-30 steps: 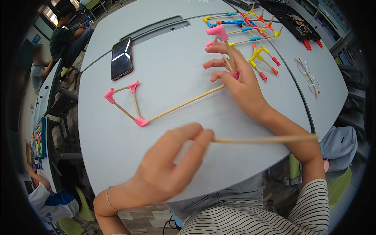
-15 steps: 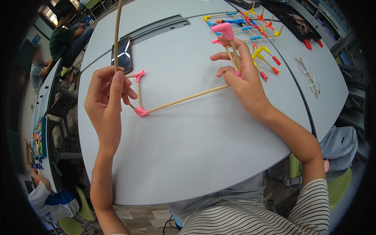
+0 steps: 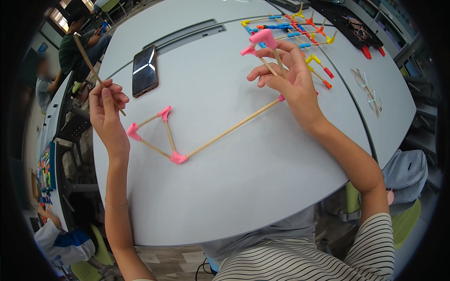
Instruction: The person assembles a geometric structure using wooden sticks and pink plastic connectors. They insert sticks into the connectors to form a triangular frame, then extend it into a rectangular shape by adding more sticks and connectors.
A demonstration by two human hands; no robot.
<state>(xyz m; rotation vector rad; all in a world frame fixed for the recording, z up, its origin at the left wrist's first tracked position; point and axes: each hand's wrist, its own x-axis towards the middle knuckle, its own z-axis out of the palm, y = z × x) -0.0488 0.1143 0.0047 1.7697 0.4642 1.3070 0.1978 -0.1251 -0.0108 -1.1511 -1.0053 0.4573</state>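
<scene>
My left hand (image 3: 108, 112) pinches a loose wooden stick (image 3: 87, 60), which leans up and away to the left. My right hand (image 3: 300, 96) is curled round one end of a stick frame with pink corner connectors; its palm hides part of the joint there. At that end, a pink connector (image 3: 263, 38) stands above the fingers. A long wooden stick (image 3: 234, 126) runs from my right hand to a pink connector (image 3: 178, 158) on the left. That connector belongs to a triangle of short sticks, whose other corners are a pink connector (image 3: 165, 113) and another pink connector (image 3: 133, 132) near my left wrist.
A dark phone (image 3: 145, 72) lies on the white table (image 3: 225, 196) beyond the triangle. Behind my right hand sits a colourful stick structure (image 3: 290, 33), with yellow connectors (image 3: 315, 60) nearer. Glasses (image 3: 369, 92) and a black case (image 3: 349, 23) lie to the right.
My left hand has moved left and away from the triangle, and its stick has tilted left. The triangle has swung toward me. My right hand keeps its hold, shifted slightly.
</scene>
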